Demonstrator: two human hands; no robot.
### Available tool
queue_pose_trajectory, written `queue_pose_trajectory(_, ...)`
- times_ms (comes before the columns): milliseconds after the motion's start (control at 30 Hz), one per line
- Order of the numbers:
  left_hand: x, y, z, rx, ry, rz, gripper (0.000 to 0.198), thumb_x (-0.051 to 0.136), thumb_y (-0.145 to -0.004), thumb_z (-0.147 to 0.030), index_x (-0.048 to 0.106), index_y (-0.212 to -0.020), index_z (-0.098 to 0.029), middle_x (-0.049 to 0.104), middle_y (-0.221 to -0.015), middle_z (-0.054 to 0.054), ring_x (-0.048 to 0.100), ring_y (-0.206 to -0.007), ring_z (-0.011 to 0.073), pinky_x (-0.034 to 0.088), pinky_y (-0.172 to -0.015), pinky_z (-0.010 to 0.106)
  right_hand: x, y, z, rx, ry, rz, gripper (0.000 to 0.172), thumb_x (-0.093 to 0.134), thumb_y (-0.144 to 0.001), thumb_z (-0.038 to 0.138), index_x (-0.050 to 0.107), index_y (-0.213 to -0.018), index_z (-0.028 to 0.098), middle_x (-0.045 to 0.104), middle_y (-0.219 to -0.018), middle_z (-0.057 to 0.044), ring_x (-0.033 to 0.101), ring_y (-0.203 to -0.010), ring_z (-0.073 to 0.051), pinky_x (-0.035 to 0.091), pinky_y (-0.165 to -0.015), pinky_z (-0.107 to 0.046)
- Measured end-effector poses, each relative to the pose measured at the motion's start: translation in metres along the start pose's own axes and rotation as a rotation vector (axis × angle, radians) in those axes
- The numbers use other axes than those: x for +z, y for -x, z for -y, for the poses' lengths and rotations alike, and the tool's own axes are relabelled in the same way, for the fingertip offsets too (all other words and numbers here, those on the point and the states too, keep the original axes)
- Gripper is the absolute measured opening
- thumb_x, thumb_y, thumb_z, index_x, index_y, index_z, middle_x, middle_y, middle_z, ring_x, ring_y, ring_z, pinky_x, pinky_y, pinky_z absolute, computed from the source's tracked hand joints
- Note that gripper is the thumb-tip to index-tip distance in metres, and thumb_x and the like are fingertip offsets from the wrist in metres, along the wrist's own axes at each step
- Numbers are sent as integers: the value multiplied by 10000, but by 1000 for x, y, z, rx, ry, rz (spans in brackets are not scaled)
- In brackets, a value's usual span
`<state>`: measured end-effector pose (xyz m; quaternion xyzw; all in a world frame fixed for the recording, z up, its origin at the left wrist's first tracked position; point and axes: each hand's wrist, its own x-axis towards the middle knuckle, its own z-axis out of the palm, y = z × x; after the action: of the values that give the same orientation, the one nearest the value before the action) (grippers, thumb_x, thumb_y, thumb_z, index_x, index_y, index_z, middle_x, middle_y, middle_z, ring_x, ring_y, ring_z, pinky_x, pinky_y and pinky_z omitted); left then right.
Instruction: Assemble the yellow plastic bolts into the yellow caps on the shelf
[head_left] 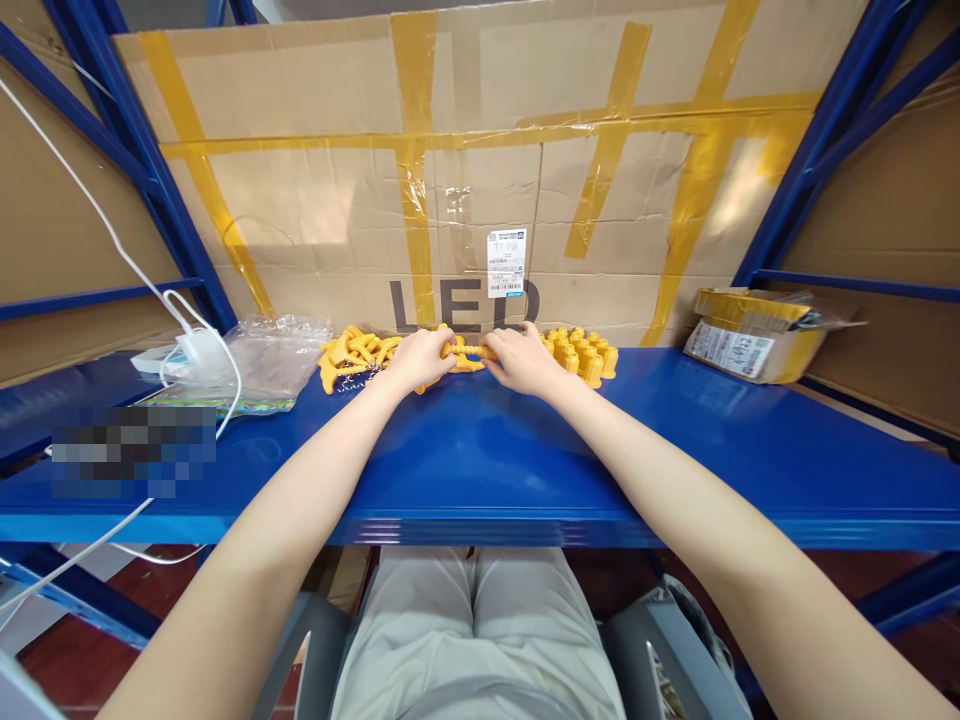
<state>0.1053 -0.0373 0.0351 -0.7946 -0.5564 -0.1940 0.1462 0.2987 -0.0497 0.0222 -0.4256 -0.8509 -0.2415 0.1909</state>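
Observation:
My left hand (420,358) and my right hand (519,358) meet at the back of the blue shelf (480,460), both closed on one long yellow plastic part (471,351) that spans between them. Left of my left hand lies a loose pile of yellow curved plastic pieces (352,355). Right of my right hand stands a cluster of short yellow caps (585,355), upright and close together. My fingers hide most of the held part.
A taped cardboard sheet marked LED (480,200) walls the back. Clear plastic bags (262,360), a white charger (196,345) and its cable lie at left. A yellow-taped small box (750,335) sits at right. Blue rack posts flank both sides.

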Motion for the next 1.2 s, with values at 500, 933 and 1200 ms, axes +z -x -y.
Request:
queue_pose_trajectory(500,1,-3,19,-189,17,-107,319,451,-806,-208,647,-1057,-231,710,-910,65,660,-894,251,485,-754,331,0,0,-12,189,55,-85,216,393,-887,184,503,-1066,133,651,-1022,-160,544,-955,-292,242,-914,-433)
queue_pose_trajectory(933,-5,3,50,-326,69,-344,419,373,-867,-243,526,-1257,-242,674,-1059,75,621,-1003,256,436,-847,348,-1,1,-12,221,16,-30,195,427,-886,224,534,-1027,141,644,-1053,-161,544,-990,-296,267,-879,-422)
queue_pose_trajectory(1200,-6,4,59,-463,59,-372,533,425,-836,-274,414,-1368,-242,544,-1243,119,518,-1151,318,423,-922,408,1,1,-14,213,1,-35,204,417,-896,202,531,-1053,142,635,-1090,-157,546,-989,-289,263,-886,-424)
